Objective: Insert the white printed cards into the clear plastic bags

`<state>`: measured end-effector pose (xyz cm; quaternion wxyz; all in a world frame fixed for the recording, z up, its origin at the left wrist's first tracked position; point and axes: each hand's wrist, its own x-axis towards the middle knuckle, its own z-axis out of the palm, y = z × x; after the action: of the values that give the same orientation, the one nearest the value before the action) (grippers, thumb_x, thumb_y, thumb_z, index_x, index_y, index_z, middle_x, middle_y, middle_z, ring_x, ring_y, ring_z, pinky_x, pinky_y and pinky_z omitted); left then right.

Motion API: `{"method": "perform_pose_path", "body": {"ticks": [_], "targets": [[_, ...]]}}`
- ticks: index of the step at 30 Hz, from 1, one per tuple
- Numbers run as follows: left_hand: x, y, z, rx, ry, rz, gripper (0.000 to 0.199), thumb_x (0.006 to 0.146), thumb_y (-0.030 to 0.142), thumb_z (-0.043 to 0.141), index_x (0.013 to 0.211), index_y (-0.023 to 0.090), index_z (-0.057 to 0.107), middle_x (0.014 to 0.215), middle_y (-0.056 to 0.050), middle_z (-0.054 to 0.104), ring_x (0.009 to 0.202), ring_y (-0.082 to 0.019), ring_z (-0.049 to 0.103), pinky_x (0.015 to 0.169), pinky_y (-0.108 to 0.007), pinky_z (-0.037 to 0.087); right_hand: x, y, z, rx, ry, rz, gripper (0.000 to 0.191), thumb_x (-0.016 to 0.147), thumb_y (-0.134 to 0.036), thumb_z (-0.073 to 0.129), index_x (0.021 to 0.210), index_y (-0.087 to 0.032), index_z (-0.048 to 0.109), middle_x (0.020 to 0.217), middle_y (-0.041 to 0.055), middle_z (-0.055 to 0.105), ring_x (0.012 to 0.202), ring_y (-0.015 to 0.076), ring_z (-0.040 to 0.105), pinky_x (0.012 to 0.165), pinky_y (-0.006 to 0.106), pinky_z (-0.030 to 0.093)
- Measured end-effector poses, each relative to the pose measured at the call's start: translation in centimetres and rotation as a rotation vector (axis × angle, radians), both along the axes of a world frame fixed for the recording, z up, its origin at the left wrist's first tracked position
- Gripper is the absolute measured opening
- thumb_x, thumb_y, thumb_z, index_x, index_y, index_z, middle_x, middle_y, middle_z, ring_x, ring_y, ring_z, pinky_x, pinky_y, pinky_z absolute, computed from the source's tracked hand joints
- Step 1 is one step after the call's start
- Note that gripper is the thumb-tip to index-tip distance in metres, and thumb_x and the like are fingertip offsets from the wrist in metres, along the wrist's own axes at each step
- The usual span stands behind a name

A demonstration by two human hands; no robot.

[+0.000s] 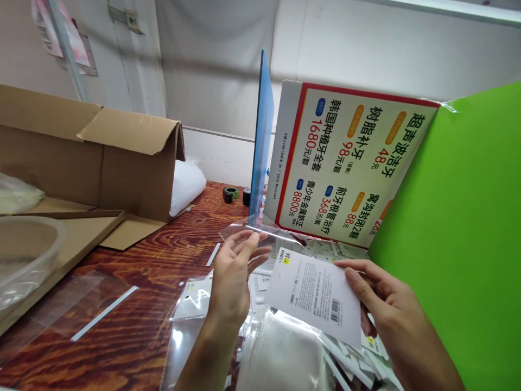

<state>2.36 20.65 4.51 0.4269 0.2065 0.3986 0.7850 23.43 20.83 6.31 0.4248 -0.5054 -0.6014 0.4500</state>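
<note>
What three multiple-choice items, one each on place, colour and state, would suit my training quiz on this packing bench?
1. The cardboard box lies: A left of the hands; B right; C under the card.
2. The board on the right is: A red; B green; C black.
3. The white card is: A flat on the table; B torn; C held in the right hand.

A: it fills the left side.
B: plainly green.
C: the fingers grip its edge, while the left hand holds a clear bag.
</note>
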Motion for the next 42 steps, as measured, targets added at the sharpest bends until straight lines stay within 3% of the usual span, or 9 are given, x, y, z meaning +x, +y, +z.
{"method": "perform_pose_path", "body": {"ticks": [8,13,17,23,26,30,33,38,42], "targets": [[1.5,0.0,-0.4,-0.05,0.101,-0.184,0.04,0.072,0.032,0.081,0.102,0.016,0.06,0.092,-0.005,0.074,0.072,-0.013,0.068,0.064,-0.022,0.053,-0.6,0.3,0.1,0.022,0.032,-0.091,0.047,0.076,-0.056,0.069,0.103,-0.019,0.069,0.055,-0.0019,0.057,0.04,0.0101,0.04,0.035,0.02,0.026],[2.4,0.2,-0.4,-0.052,0.07,-0.118,0.036,0.072,0.027,0.081,0.101,0.016,0.062,0.09,-0.005,0.074,0.07,-0.015,0.07,0.059,-0.021,0.054,-1.5,0.5,-0.3,0.06,0.034,-0.269,0.038,0.077,-0.052,0.066,0.098,-0.02,0.069,0.064,0.0012,0.063,0.049,0.0163,0.054,0.036,0.023,0.033],[3.1,0.3,0.0,-0.041,-0.014,-0.034,0.025,0.078,0.017,0.074,0.099,0.016,0.061,0.09,-0.007,0.074,0.078,-0.018,0.073,0.068,-0.026,0.058,-2.8,0.5,-0.6,0.248,0.029,-0.396,0.026,0.082,-0.046,0.064,0.085,-0.021,0.067,0.081,0.0054,0.071,0.067,0.0209,0.065,0.053,0.028,0.047],[3.3,0.4,-0.2,0.0,-0.037,0.027,0.017,0.083,0.014,0.069,0.097,0.017,0.061,0.098,-0.008,0.075,0.088,-0.019,0.073,0.077,-0.03,0.06,-4.5,0.1,-0.9,0.495,-0.031,-0.55,0.018,0.091,-0.036,0.057,0.084,-0.021,0.064,0.08,0.0036,0.071,0.068,0.0204,0.067,0.057,0.03,0.049],[3.8,0.1,-0.4,-0.007,0.02,-0.054,0.024,0.079,0.019,0.074,0.099,0.017,0.061,0.091,-0.006,0.075,0.08,-0.017,0.073,0.073,-0.027,0.059,-5.5,-0.1,-1.4,0.569,-0.006,-0.653,0.015,0.093,-0.033,0.056,0.087,-0.021,0.063,0.079,0.0033,0.071,0.067,0.0194,0.067,0.058,0.029,0.05],[4.7,-0.2,-0.7,0.03,0.061,-0.201,0.039,0.078,0.024,0.077,0.113,0.017,0.062,0.105,-0.009,0.074,0.093,-0.022,0.072,0.081,-0.031,0.059,-6.7,0.0,-2.1,0.561,0.097,-0.725,0.016,0.095,-0.034,0.054,0.089,-0.021,0.061,0.079,0.0034,0.07,0.065,0.0184,0.067,0.055,0.027,0.05],[4.8,-0.1,-0.7,0.016,0.061,-0.224,0.042,0.08,0.023,0.075,0.12,0.017,0.062,0.111,-0.011,0.073,0.099,-0.024,0.071,0.084,-0.034,0.059,-6.7,0.3,-2.1,0.491,0.13,-0.547,0.017,0.095,-0.037,0.053,0.096,-0.021,0.06,0.082,0.0032,0.069,0.066,0.0187,0.066,0.056,0.029,0.049],[3.7,0.3,-0.2,-0.061,0.015,-0.155,0.033,0.086,0.015,0.064,0.12,0.013,0.064,0.106,-0.014,0.075,0.091,-0.024,0.074,0.08,-0.034,0.061,-4.5,0.4,-1.0,0.354,0.162,0.061,0.045,0.088,-0.036,0.067,0.13,-0.031,0.052,0.111,0.0017,0.066,0.084,0.0178,0.064,0.073,0.031,0.053],[2.9,0.3,-0.1,-0.119,0.01,-0.156,0.031,0.089,0.015,0.059,0.119,0.012,0.065,0.104,-0.014,0.076,0.086,-0.023,0.074,0.076,-0.031,0.062,-3.1,0.4,-0.9,0.327,0.026,0.246,0.072,0.079,-0.025,0.078,0.141,-0.042,0.044,0.127,-0.0008,0.055,0.097,0.0172,0.06,0.082,0.031,0.053]]}}
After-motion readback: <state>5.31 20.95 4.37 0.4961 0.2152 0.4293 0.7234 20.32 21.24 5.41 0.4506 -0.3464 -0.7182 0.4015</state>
